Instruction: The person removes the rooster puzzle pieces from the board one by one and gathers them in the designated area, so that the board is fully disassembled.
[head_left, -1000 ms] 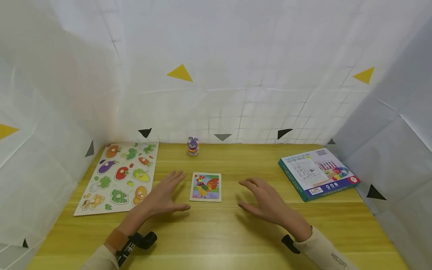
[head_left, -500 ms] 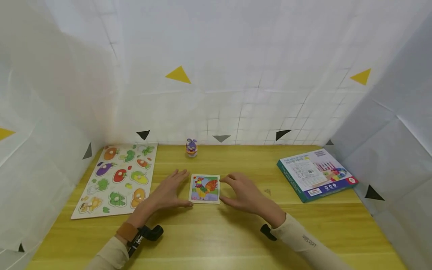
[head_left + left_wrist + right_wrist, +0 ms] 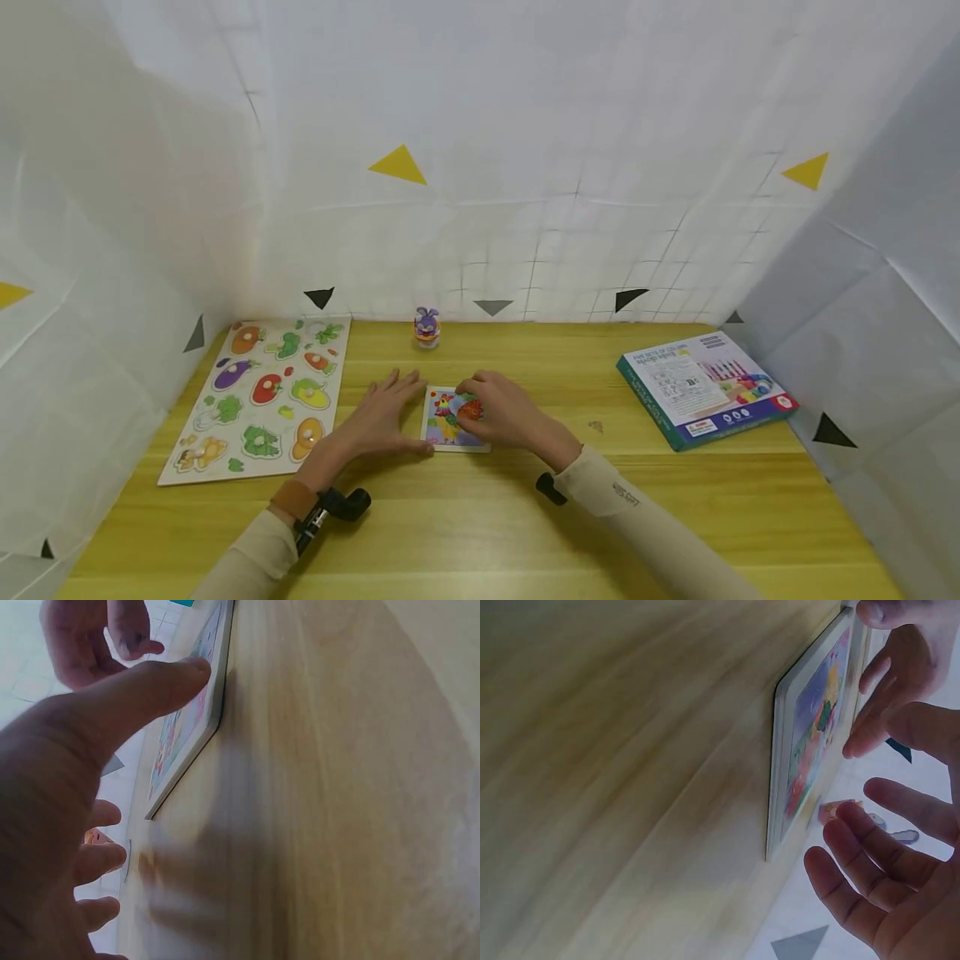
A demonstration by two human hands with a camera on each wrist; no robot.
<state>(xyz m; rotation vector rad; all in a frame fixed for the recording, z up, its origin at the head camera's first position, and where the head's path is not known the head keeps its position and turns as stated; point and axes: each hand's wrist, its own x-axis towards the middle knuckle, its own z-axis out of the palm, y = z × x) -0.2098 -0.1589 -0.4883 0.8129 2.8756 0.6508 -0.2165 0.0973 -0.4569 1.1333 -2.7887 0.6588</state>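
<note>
Flat on the table lies a small square rooster picture puzzle (image 3: pixel 442 432) with a pale rim. My left hand (image 3: pixel 378 425) lies along its left side, fingers spread, thumb right at the near left corner. In the left wrist view, the left thumb (image 3: pixel 142 694) overlaps the puzzle's edge. Over the right half of the puzzle is my right hand (image 3: pixel 504 412), fingertips and thumb parted above the rooster's tail, covering that side in the head view. The right wrist view shows the right hand's fingers (image 3: pixel 862 877) loosely bent and apart, with nothing between them.
A vegetable peg board (image 3: pixel 262 400) lies at the left. A purple rabbit figure (image 3: pixel 427 327) stands behind the puzzle. At the right is a flat boxed set (image 3: pixel 705 387) with a green side. White sheeting (image 3: pixel 480 167) closes off the back and sides of the wooden table (image 3: pixel 480 533).
My right hand has moved left from beside the puzzle to over its right half. My left hand has shifted slightly right, its thumb now at the puzzle's corner.
</note>
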